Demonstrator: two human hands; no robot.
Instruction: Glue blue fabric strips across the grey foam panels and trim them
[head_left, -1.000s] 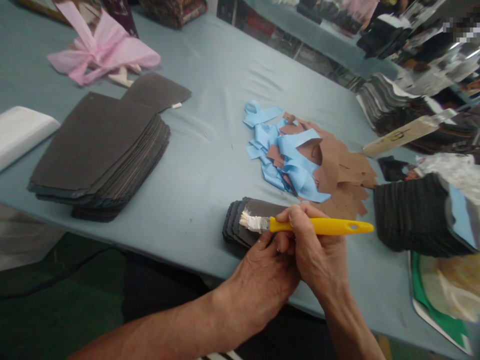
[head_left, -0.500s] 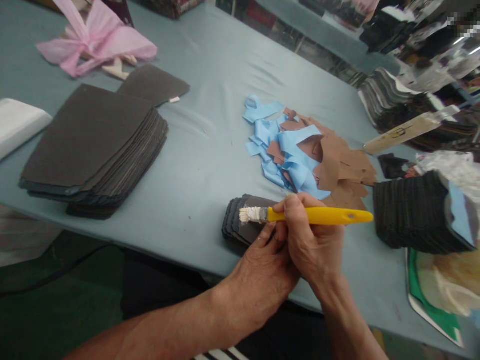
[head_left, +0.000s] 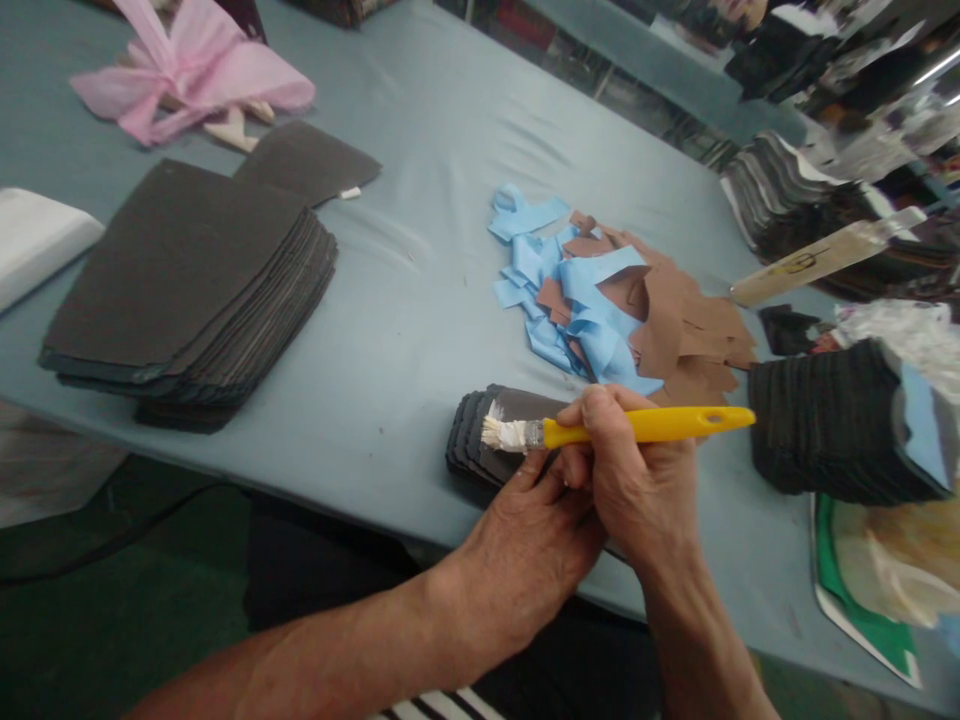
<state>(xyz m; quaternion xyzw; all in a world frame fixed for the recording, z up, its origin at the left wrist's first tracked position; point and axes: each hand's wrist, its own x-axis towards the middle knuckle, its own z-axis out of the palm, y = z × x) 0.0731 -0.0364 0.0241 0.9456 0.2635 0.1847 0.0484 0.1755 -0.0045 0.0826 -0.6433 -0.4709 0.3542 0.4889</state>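
My right hand (head_left: pixel 637 470) is closed round the yellow handle of a paintbrush (head_left: pixel 660 424). White paste coats the bristles, which touch the left end of a small stack of dark grey sheets (head_left: pixel 471 440) at the table's near edge. A white smear shows on the top sheet beside the bristles. My left hand (head_left: pixel 536 535) grips this stack from the near right side, fingertips on the top sheet under the brush; its thumb is hidden. Both hands touch each other, and they cover the stack's right end.
Left stands a tall stack of larger dark sheets (head_left: pixel 180 270). Blue strips (head_left: pixel 600 275) and brown scraps (head_left: pixel 682 320) lie beyond my hands. A bound dark stack (head_left: pixel 825 425) sits at right, near a pale flat stick (head_left: pixel 817 260). Pink cloth (head_left: pixel 195 75) lies far left.
The brush and my right hand have shifted slightly right, with the handle end tilted up a little. A larger white smear shows on the top sheet.
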